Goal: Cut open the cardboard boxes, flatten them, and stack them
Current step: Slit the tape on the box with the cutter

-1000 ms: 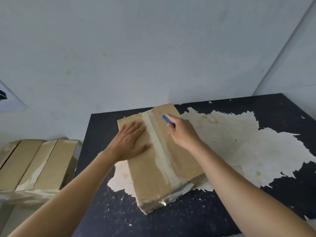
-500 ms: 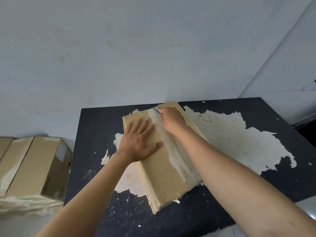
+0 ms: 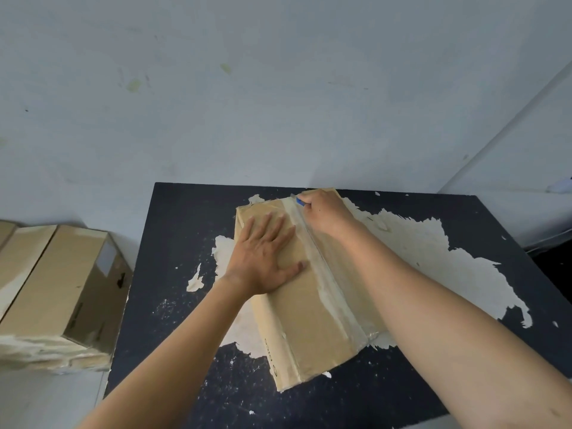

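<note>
In the middle of the frame we have 1 cardboard box lying on the dark table, whose top shows pale peeled patches; a strip of pale tape runs along the box top from far end to near end; our left hand lies flat on the lid just left of the tape, fingers straight and spread; our right hand, at the box's far end, curls round a blue cutter whose tip meets the tape; at the left edge more boxes stand side by side, off the table.
</note>
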